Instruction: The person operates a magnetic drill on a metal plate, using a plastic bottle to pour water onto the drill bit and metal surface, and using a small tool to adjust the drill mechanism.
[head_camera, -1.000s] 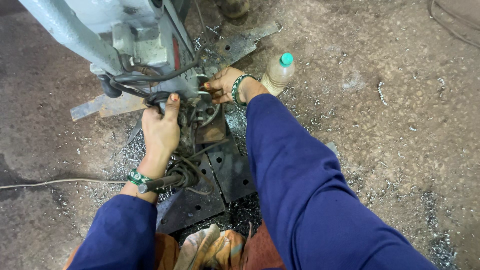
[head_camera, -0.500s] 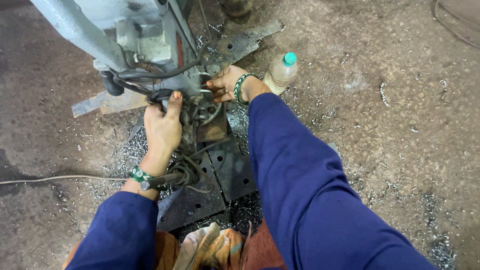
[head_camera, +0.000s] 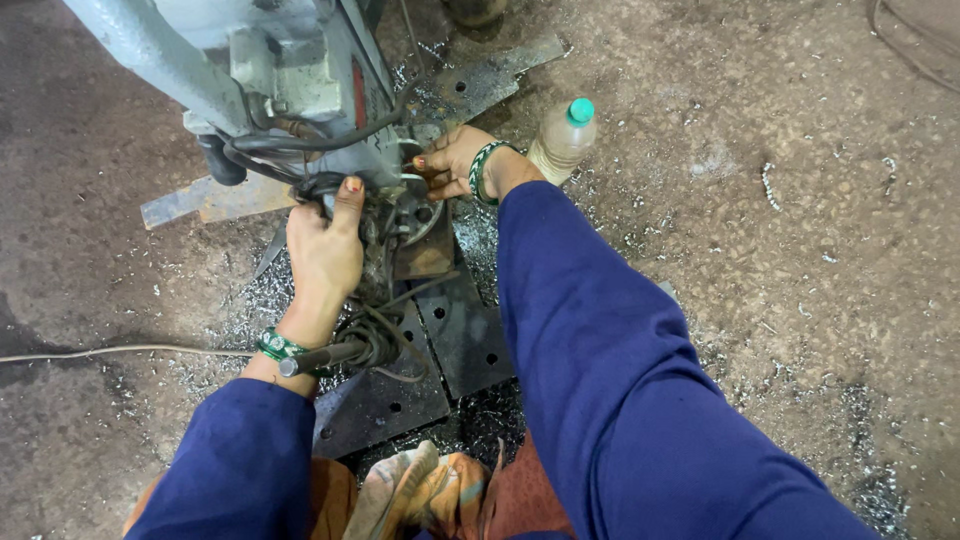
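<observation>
The left hand (head_camera: 322, 250) grips the grey drill machine (head_camera: 290, 90), fingers closed on its base; the right hand (head_camera: 450, 160) pinches the dark perforated steel plate (head_camera: 425, 250) beneath it on the floor. That plate looks heavy, stiff and sharp-edged, best held by its edges.

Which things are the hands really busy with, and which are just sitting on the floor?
Busy with:
left hand on the grey drill machine
right hand at the drill head
dark metal plates with holes under it

Just sitting there:
plastic bottle with a green cap
metal shavings
thin cable on the floor
</observation>
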